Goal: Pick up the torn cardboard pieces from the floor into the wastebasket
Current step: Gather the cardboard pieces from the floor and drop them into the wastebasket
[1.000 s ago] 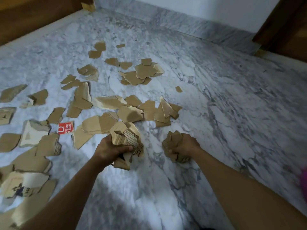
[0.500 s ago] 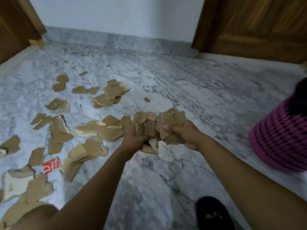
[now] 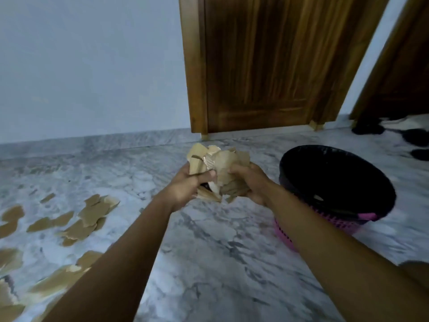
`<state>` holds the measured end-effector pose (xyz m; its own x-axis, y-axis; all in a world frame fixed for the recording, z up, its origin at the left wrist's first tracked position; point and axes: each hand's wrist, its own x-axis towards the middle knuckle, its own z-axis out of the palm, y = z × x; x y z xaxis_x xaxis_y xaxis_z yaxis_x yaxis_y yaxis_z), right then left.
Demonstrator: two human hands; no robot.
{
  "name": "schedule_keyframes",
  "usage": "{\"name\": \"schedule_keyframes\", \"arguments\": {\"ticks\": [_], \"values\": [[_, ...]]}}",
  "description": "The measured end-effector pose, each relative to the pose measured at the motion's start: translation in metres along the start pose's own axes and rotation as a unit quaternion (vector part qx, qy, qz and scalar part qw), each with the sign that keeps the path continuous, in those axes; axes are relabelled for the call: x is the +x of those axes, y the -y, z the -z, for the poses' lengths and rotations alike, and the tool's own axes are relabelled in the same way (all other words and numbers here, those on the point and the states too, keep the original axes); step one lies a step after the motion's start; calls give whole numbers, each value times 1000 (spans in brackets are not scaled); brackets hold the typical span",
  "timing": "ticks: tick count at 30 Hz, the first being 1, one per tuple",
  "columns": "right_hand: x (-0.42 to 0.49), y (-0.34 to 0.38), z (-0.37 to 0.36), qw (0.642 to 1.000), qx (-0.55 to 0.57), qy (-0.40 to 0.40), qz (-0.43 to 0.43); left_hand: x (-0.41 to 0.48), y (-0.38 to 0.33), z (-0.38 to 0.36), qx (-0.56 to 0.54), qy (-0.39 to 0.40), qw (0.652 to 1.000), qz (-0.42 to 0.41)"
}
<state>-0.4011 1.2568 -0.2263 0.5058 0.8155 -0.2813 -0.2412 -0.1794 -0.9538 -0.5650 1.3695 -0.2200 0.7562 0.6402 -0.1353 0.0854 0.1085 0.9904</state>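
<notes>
Both hands, left hand (image 3: 185,185) and right hand (image 3: 249,182), clamp a wad of torn cardboard pieces (image 3: 218,169) above the floor (image 3: 209,252), carrying it; next, seemingly, rightward over the black-lined wastebasket (image 3: 336,182), then release.

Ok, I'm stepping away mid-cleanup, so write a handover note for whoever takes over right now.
Hands: left hand and right hand both grip one bundle of torn cardboard pieces, held off the marble floor, left of the wastebasket, not over it.
Done: this handful gathered.
To do: drop it into the wastebasket, then collect the many loose pieces lying on the floor to the left.
</notes>
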Motion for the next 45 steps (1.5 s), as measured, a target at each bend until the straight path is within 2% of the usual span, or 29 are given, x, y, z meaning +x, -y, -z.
{"name": "schedule_keyframes", "arguments": {"ticks": [6, 13, 18, 25, 29, 36, 39, 45], "values": [[16, 42, 124, 997, 45, -54, 31, 72, -33, -121, -16, 8, 1000, -3], [20, 34, 275, 989, 46, -131, 49, 141, -25, -252, 110, 60, 991, -43], [23, 14, 341, 981, -49, -175, 62, 172, 3, -312, 222, 67, 973, -12], [25, 6, 371, 947, -243, -205, 42, 182, 11, -327, 272, 63, 959, 42], [34, 12, 363, 947, -267, -173, 39, 183, 12, -318, 288, 55, 955, 30], [51, 19, 302, 945, -301, -108, 71, 166, 3, -265, 276, -24, 960, -47], [69, 31, 233, 945, -307, -69, 85, 146, -4, -200, 266, -74, 958, -73], [97, 16, 64, 936, -333, 7, 111, 99, 12, -38, 259, -151, 953, -30]]}}
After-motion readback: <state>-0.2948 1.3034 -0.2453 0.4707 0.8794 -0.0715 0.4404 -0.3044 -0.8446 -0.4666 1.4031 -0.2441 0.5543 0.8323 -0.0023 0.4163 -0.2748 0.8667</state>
